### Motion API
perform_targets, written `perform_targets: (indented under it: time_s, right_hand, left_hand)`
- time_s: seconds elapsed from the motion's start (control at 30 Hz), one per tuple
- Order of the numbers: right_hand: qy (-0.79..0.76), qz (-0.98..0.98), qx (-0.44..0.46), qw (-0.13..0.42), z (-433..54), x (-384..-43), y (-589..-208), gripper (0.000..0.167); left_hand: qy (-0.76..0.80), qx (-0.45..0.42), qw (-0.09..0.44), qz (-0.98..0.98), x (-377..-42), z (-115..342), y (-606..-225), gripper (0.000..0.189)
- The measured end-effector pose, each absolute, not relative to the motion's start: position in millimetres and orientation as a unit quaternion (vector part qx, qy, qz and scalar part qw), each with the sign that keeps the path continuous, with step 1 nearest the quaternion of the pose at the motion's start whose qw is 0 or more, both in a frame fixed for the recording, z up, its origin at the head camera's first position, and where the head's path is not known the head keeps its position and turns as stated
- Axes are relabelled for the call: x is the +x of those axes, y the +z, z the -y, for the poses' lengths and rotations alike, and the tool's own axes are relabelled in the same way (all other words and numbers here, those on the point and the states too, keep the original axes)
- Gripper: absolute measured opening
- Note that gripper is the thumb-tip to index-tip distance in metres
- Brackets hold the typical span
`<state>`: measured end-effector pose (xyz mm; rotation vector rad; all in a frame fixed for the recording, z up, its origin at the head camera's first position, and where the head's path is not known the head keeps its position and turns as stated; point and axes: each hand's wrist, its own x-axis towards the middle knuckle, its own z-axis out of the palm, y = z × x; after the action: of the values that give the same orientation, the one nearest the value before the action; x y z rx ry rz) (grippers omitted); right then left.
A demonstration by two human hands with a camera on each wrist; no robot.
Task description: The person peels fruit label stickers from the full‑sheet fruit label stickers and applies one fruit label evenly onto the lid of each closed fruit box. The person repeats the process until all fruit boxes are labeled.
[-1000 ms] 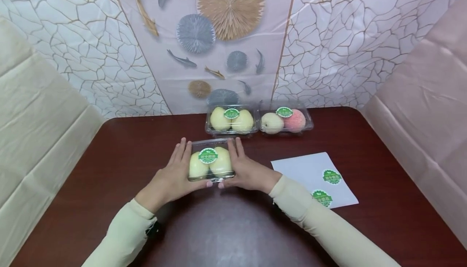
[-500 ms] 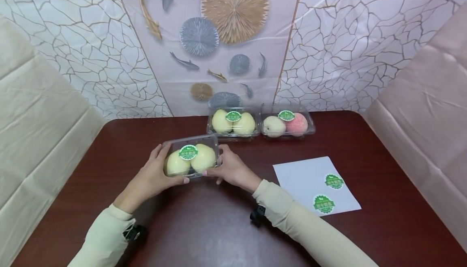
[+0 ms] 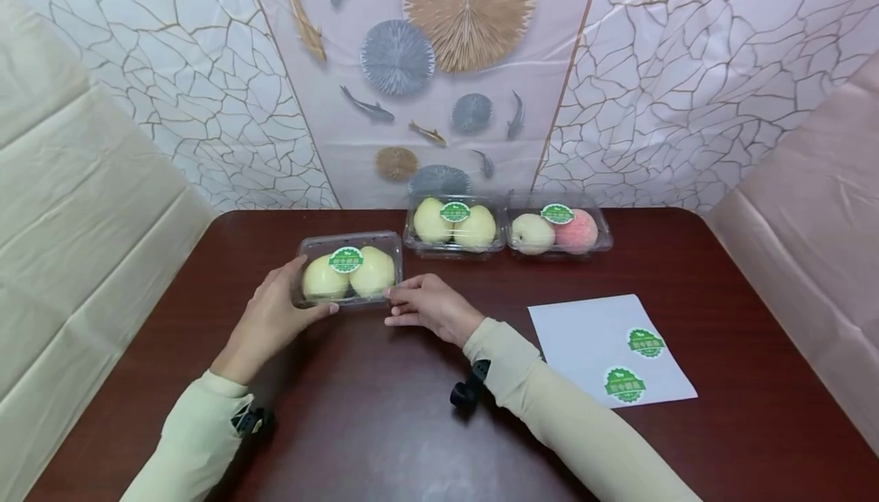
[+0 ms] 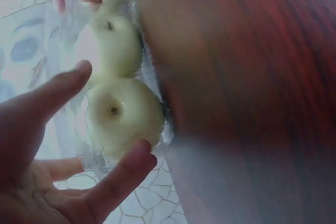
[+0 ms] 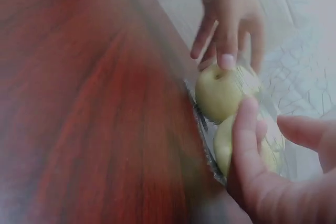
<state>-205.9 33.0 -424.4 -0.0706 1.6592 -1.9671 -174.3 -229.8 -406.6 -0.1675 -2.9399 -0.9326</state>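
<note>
A clear plastic fruit box [image 3: 350, 239] stands left of the middle of the table, with two pale yellow-green, apple-like fruits [image 3: 372, 271] inside and a round green label [image 3: 346, 259] on its lid. My left hand [image 3: 275, 311] holds its left end, thumb at the front and fingers around the side. At the front right corner is my right hand [image 3: 436, 307], its fingertips right at the box edge. The right wrist view shows the right thumb and forefinger [image 5: 247, 135] apart beside the fruit. In the left wrist view, the left thumb [image 4: 63, 87] overlaps the box.
Two more labelled clear boxes stand along the back: one with two yellow-green fruits [image 3: 474, 229], one with a pale and a pink fruit [image 3: 577, 230]. A white sheet [image 3: 584, 330] with two green stickers [image 3: 625, 385] lies right. Patterned cloth [image 3: 439, 105] hangs behind the dark table [image 3: 412, 426].
Both hands have carried the fruit box left and back, towards the left side of the back boxes. The right fingers have slid from its right side to its front right corner.
</note>
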Motion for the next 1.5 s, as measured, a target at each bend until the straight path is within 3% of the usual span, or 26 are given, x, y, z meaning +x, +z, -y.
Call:
perform_targets:
  time_s: [0.23, 0.47, 0.63, 1.0, 1.23, 1.5]
  right_hand:
    - [-0.73, -0.611, -0.006, 0.306, -27, -215, -421, 0.029]
    - [-0.746, -0.606, 0.028, 0.274, -17, -219, -426, 0.027]
    - [-0.75, -0.61, 0.034, 0.252, -8, -227, -430, 0.029]
    - [-0.797, -0.566, 0.08, 0.196, 0, -245, -434, 0.037]
    - [-0.875, -0.437, 0.137, 0.16, 4, -252, -434, 0.035]
    - [-0.879, -0.426, 0.112, 0.183, -1, -250, -436, 0.037]
  left_hand:
    - [-0.594, 0.082, -0.087, 0.796, -178, 246, -401, 0.068]
    - [-0.688, 0.137, -0.18, 0.69, -186, 265, -413, 0.047]
    - [-0.715, 0.165, -0.147, 0.663, -193, 267, -423, 0.032]
    - [-0.694, 0.184, -0.071, 0.693, -230, 243, -427, 0.03]
    - [-0.763, 0.24, -0.062, 0.597, -247, 225, -427, 0.029]
    - [-0.839, 0.262, -0.075, 0.471, -256, 219, -428, 0.03]
